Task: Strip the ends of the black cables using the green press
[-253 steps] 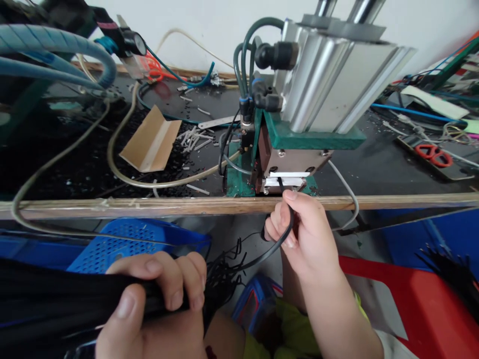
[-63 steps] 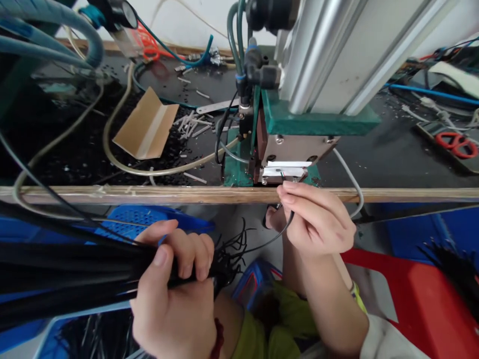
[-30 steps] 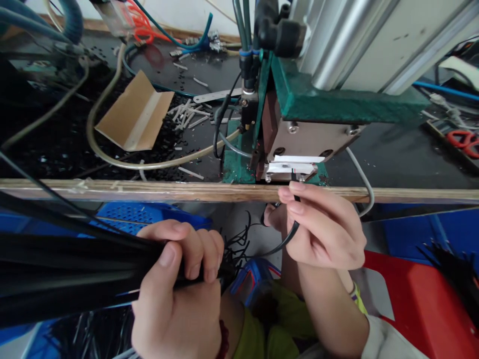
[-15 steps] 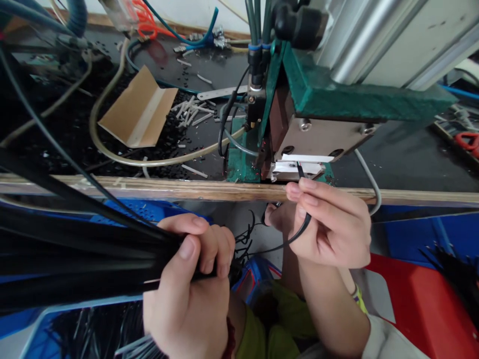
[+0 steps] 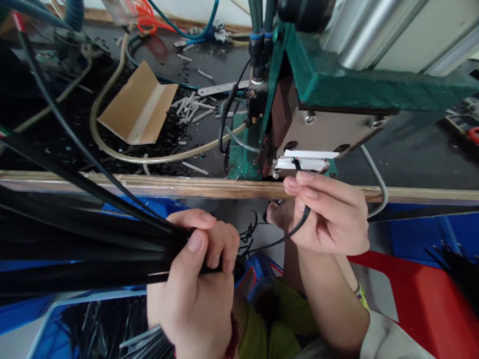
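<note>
Black cable (image 5: 304, 219): its end is at the mouth of the green press (image 5: 322, 80), tip beside the white strips (image 5: 314, 164); whether it touches them I cannot tell. The rest bows down and leftward.
Right hand (image 5: 331, 214): gripping that cable between thumb and fingertips, close to the counter (image 5: 407, 167) and its wooden edge (image 5: 172, 184).
Left hand (image 5: 204, 274): closed round a thick cable bundle (image 5: 93, 244) that fans out leftward, one strand rising apart to a red tip (image 5: 18, 21).
Press top: silver cylinder (image 5: 396, 42), partly out of view.
Counter: dark surface, folded cardboard (image 5: 140, 107) left of the press, grey tube pieces (image 5: 192, 107) between the two, black scraps strewn around.
Tan hose (image 5: 160, 160): looping in front of the cardboard to the press.
Blue crate (image 5: 93, 297): lower left, full of dark strands (image 5: 101, 321).
Red plastic piece (image 5: 426, 289): lower right, below counter level.
</note>
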`<state>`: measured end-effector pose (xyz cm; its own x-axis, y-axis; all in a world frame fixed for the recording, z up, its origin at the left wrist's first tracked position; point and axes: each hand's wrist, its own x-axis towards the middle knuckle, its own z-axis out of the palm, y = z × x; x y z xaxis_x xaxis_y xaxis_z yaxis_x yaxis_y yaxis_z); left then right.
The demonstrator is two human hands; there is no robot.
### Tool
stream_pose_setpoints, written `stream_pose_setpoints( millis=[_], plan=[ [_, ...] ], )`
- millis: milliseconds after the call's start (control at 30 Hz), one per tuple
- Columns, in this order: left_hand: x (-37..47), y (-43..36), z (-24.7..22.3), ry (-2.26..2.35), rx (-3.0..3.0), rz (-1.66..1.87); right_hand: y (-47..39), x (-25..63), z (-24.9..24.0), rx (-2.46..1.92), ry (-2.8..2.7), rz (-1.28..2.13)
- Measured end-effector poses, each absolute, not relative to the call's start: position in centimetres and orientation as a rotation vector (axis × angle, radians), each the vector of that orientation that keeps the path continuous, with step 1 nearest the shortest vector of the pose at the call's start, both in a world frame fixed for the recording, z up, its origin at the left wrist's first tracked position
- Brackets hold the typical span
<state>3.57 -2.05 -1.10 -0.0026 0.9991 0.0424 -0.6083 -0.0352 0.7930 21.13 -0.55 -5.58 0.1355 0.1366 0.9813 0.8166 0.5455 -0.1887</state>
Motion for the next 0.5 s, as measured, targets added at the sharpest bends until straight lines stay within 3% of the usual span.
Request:
stream_pose_setpoints(
  millis=[500],
  plan=[
    [3.36,-2.21,-1.02,0.692,0.725,1.468,-0.16,21.30,-6.03,-0.903,-1.320,-0.621]
  ],
)
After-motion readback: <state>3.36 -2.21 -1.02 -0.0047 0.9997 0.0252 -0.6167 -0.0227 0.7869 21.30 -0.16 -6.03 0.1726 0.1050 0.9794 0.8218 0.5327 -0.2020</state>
